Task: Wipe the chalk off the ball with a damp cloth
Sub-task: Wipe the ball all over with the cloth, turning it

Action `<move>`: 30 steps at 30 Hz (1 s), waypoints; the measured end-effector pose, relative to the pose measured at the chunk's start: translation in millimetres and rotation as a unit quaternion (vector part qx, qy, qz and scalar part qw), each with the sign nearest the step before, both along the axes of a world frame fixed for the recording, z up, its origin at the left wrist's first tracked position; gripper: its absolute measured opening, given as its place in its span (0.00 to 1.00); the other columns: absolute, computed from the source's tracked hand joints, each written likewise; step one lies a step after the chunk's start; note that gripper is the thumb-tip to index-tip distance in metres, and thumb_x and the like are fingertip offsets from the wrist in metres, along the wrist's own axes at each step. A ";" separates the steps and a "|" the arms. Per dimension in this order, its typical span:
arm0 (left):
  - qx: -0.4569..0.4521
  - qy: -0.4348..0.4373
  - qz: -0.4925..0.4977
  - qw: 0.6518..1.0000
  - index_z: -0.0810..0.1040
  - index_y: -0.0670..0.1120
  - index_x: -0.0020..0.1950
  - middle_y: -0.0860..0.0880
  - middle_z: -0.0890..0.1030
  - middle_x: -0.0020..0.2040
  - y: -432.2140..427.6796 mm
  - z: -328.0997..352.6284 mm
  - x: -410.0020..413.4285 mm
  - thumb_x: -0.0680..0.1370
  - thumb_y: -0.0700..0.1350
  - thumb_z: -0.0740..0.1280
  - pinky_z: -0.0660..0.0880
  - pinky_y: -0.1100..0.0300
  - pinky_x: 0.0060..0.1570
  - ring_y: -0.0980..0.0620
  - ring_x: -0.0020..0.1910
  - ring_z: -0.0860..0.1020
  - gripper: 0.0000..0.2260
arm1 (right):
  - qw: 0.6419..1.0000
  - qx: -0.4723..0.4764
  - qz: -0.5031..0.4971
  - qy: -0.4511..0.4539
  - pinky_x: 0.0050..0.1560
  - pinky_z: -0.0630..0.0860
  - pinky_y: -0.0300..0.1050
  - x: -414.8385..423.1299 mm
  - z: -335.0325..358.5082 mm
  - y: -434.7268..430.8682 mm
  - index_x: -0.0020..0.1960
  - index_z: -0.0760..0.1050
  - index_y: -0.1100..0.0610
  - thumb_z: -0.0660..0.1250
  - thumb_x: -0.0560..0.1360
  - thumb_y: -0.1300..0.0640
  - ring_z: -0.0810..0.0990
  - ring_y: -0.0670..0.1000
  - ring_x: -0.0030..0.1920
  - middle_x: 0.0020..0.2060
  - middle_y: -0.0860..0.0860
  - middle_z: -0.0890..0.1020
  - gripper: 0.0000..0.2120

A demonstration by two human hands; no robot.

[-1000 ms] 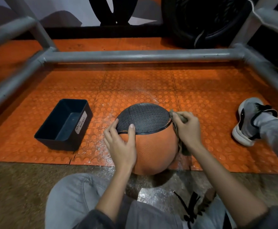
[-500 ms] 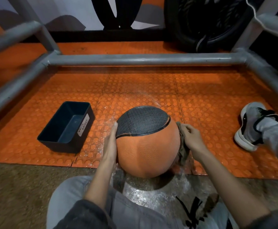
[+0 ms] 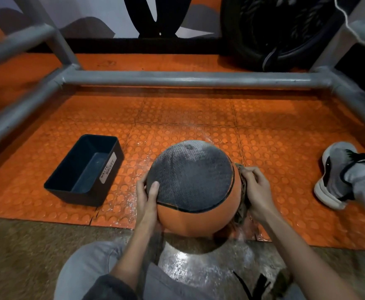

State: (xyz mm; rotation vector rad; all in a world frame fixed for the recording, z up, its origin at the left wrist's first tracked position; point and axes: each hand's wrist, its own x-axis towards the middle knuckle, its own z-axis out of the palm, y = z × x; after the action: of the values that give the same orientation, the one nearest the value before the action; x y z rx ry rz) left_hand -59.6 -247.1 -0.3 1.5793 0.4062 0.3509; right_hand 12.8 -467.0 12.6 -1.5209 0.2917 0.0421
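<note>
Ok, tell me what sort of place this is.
Most likely a gym or training area: orange studded rubber floor tiles, a grey steel tube frame like a rack, a big black tyre at the back, and an orange and grey ball that looks like a medicine ball.

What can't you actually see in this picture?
Head view only:
- cloth: mostly hidden between right hand and ball.
- Ball's underside and far side: hidden by its own bulk, so chalk there is unknown.
- left hand: fingertips hidden behind the ball.
- tyre: cut off by top edge.
</note>
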 end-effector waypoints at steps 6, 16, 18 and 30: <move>0.038 -0.041 -0.070 0.996 0.65 0.46 0.65 0.58 0.72 0.57 18.1 -7.4 -1.5 0.63 0.70 0.64 0.69 0.76 0.48 0.75 0.51 0.72 0.39 | 1.000 0.005 0.006 -0.021 0.45 0.70 0.49 1.8 -4.3 -3.9 0.35 0.74 0.53 0.63 0.79 0.59 0.76 0.53 0.42 0.39 0.54 0.79 0.14; 0.276 -0.210 0.110 0.931 0.68 0.47 0.62 0.47 0.68 0.58 -35.0 10.7 -8.9 0.78 0.57 0.60 0.60 0.62 0.65 0.50 0.61 0.67 0.19 | 0.985 -0.135 0.038 -0.102 0.41 0.67 0.26 10.2 28.5 -3.1 0.41 0.77 0.59 0.62 0.77 0.65 0.73 0.40 0.39 0.40 0.51 0.78 0.09; 0.336 -0.285 0.083 0.894 0.69 0.45 0.62 0.47 0.69 0.58 -39.9 13.3 -4.6 0.81 0.53 0.56 0.62 0.59 0.65 0.51 0.61 0.68 0.14 | 0.976 -0.182 0.031 -0.114 0.51 0.65 0.34 9.3 29.1 -3.2 0.42 0.78 0.57 0.61 0.77 0.65 0.72 0.47 0.48 0.43 0.51 0.78 0.09; 0.203 -0.157 0.044 0.966 0.78 0.47 0.47 0.55 0.76 0.44 -30.9 41.8 39.8 0.76 0.39 0.61 0.67 0.73 0.49 0.65 0.45 0.73 0.07 | 0.724 -0.555 -0.002 -0.411 0.39 0.70 0.52 -45.8 44.9 63.0 0.39 0.78 0.59 0.60 0.73 0.53 0.75 0.59 0.38 0.40 0.59 0.78 0.12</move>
State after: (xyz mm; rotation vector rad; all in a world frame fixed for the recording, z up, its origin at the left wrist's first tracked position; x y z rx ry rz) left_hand -19.8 -278.0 41.5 1.8655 0.1610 0.7807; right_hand -33.0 -404.0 57.5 -2.5308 -0.5230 -0.9637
